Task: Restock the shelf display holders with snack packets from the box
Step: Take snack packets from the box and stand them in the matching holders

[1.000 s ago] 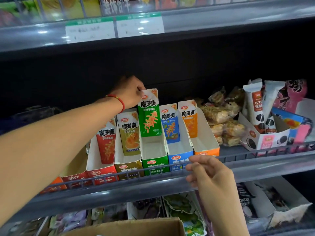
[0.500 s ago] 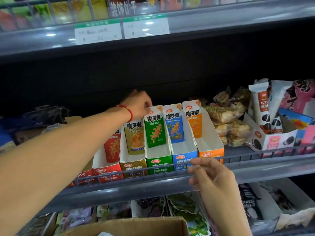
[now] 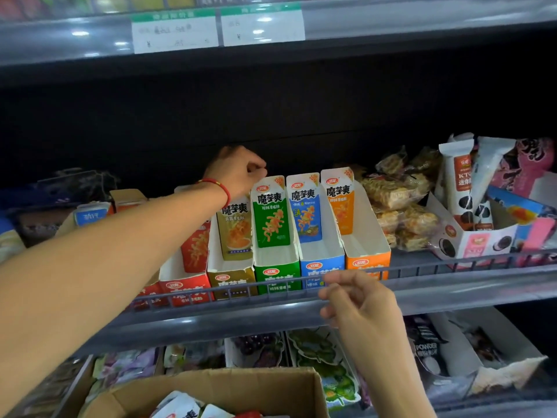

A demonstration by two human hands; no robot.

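Observation:
Several snack display holders stand side by side on the middle shelf: red (image 3: 187, 282), gold (image 3: 232, 236), green (image 3: 271, 218), blue (image 3: 306, 215) and orange (image 3: 343, 206). Each shows an empty white tray in front of its printed back panel. My left hand (image 3: 238, 171), a red string on its wrist, reaches over the gold holder with its fingers curled on the top left corner of the green holder. My right hand (image 3: 358, 300) hovers with loosely bent fingers at the shelf's front rail (image 3: 452, 263), holding nothing. The cardboard box (image 3: 217, 387) with white packets sits at the bottom edge.
Clear-wrapped snack bars (image 3: 398, 206) and a cookie carton (image 3: 470, 236) crowd the shelf right of the orange holder. An upper shelf with price tags (image 3: 217, 28) overhangs. The lower shelf holds fruit-print packets (image 3: 319, 357) and powder bags (image 3: 428, 348).
The green holder, raised above the row a second ago, has come down level with its neighbours under my left hand. My right hand stayed at the rail.

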